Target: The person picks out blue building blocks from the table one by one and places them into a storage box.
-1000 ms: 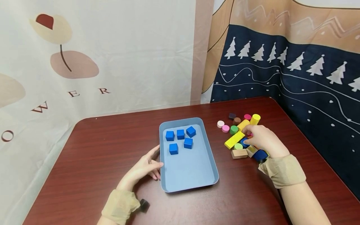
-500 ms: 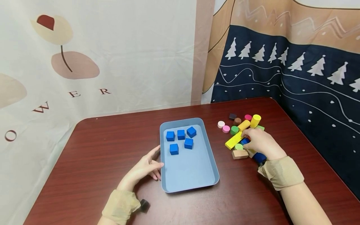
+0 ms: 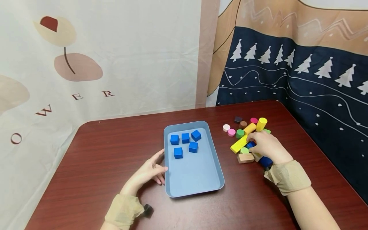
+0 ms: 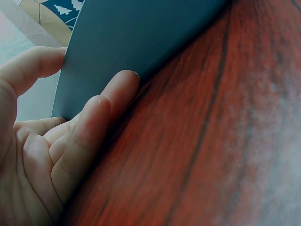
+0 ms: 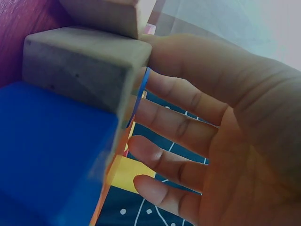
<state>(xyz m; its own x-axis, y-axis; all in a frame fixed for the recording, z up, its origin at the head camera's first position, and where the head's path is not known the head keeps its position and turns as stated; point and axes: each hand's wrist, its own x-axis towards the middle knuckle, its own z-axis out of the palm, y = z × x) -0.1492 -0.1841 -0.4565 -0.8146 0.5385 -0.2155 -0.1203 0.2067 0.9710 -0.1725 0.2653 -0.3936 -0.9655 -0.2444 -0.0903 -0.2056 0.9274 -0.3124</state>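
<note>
Blue block [image 3: 251, 144] right of the tray [image 3: 195, 175] is apparently being picked up, needing a sure pinch: right hand [image 3: 267, 145] narrow about it, grip unclear; left hand [image 3: 147, 170] with relaxed fingers touching the tray.

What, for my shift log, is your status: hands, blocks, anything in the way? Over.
Left hand holding tray. Right hand amid blocks, grip unclear. Five blue cubes in tray. Long yellow block crowding right hand.

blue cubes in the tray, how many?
5, all in the far half of the grey-blue tray. Far row: left cube, middle cube, right cube. Nearer: near-left cube, near-right cube. None looks hidden there.
</note>
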